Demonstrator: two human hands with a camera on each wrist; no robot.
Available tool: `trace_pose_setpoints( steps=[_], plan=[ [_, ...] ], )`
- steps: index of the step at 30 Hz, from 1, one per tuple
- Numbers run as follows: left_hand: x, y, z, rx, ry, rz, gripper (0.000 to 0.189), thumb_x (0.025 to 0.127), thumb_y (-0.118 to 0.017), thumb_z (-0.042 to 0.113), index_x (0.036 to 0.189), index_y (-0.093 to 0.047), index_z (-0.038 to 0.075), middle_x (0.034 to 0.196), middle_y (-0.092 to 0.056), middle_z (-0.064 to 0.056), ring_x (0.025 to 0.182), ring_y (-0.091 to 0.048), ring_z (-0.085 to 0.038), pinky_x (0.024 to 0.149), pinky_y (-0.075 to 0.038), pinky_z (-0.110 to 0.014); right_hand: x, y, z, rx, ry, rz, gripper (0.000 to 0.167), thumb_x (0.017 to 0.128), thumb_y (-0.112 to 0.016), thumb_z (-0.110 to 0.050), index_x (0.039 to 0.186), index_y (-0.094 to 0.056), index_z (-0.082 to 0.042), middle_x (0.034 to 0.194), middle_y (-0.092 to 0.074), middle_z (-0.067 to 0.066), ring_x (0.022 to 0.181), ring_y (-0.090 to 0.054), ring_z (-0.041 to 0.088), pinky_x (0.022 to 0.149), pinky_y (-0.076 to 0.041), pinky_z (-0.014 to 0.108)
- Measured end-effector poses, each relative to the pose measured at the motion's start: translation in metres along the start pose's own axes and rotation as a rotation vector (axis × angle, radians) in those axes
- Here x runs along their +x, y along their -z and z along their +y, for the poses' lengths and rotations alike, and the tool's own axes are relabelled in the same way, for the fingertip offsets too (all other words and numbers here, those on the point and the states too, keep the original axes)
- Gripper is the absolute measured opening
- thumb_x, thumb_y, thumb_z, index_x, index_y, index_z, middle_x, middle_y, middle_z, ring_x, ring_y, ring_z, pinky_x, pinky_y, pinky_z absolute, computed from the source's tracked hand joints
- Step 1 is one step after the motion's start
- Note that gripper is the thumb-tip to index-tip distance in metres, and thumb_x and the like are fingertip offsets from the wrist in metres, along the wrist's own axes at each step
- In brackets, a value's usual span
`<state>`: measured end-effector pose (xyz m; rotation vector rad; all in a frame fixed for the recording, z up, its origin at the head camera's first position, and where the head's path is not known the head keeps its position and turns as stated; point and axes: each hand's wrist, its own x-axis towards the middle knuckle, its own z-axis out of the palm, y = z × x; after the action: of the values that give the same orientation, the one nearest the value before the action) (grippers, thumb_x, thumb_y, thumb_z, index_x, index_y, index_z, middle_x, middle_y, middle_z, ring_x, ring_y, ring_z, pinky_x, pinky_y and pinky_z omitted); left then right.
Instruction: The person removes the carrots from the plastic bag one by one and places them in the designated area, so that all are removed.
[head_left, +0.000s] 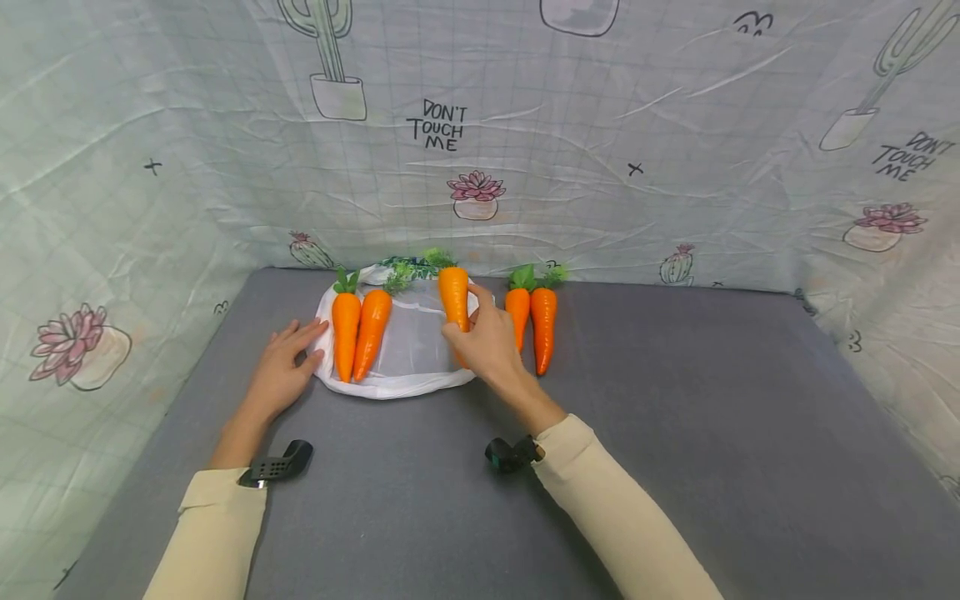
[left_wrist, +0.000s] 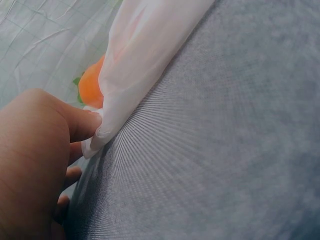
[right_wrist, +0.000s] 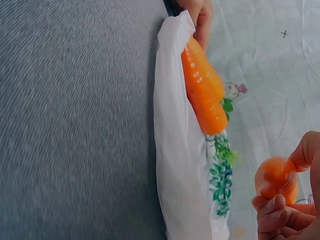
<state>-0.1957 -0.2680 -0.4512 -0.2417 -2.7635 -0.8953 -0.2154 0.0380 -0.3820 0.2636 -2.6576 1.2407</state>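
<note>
At the left rim of a white cloth bag (head_left: pixel 407 386), spread wide on the table, my left hand (head_left: pixel 287 367) pinches the edge between thumb and fingers. The left wrist view shows the bag's rim (left_wrist: pixel 135 65) at that thumb. My right hand (head_left: pixel 489 337) holds an orange carrot (head_left: pixel 453 292) with a green top over the bag's right side. Its blunt end (right_wrist: pixel 275 177) faces the right wrist camera. Two more carrots (head_left: pixel 371 333) lie side by side inside the bag, at its left. Another two carrots (head_left: pixel 543 329) lie right of the bag, one partly hidden by my right hand.
The grey table (head_left: pixel 675 417) extends to the right and toward me. A printed cloth curtain (head_left: pixel 555 158) hangs behind the table and down both sides. Green leafy print (right_wrist: pixel 220 180) shows along the bag's far edge.
</note>
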Motion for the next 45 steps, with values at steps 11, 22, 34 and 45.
trace_pose_setpoints(
  steps=[11, 22, 34, 45],
  plan=[
    [0.006, 0.000, -0.004, -0.014, -0.006, -0.002, 0.045, 0.095, -0.054, 0.010, 0.139, -0.047, 0.001, 0.143, -0.041, -0.024, 0.136, -0.022, -0.048, 0.113, -0.003, -0.058, 0.005, 0.020, 0.015, -0.032, -0.008, 0.072, 0.061, 0.078, -0.060, -0.021, 0.136, -0.047, -0.007, 0.072, -0.055, 0.007, 0.056, -0.049, 0.020, 0.051, -0.040, 0.028],
    [0.010, 0.003, -0.005, -0.014, -0.005, -0.014, 0.046, 0.095, -0.054, 0.012, 0.140, -0.047, 0.002, 0.143, -0.041, -0.024, 0.137, -0.022, -0.048, 0.113, -0.002, -0.057, 0.009, 0.046, 0.027, -0.017, -0.075, 0.102, 0.064, 0.079, -0.059, -0.020, 0.140, -0.043, -0.007, 0.074, -0.057, 0.010, 0.057, -0.053, 0.021, 0.051, -0.046, 0.030],
    [0.012, 0.004, -0.002, -0.006, 0.002, -0.033, 0.046, 0.096, -0.054, 0.013, 0.139, -0.047, 0.002, 0.143, -0.041, -0.024, 0.136, -0.022, -0.048, 0.113, -0.003, -0.057, 0.010, 0.073, 0.047, -0.040, -0.122, 0.107, 0.064, 0.079, -0.056, -0.021, 0.141, -0.042, -0.008, 0.075, -0.054, 0.010, 0.053, -0.051, 0.021, 0.045, -0.044, 0.029],
    [0.012, 0.004, -0.002, 0.004, 0.013, -0.025, 0.046, 0.094, -0.055, 0.012, 0.138, -0.048, 0.002, 0.143, -0.042, -0.023, 0.137, -0.024, -0.047, 0.113, -0.006, -0.057, 0.007, 0.095, 0.065, -0.078, -0.156, 0.125, 0.064, 0.082, -0.055, -0.023, 0.142, -0.040, -0.008, 0.078, -0.054, 0.010, 0.055, -0.048, 0.023, 0.048, -0.041, 0.032]
  ],
)
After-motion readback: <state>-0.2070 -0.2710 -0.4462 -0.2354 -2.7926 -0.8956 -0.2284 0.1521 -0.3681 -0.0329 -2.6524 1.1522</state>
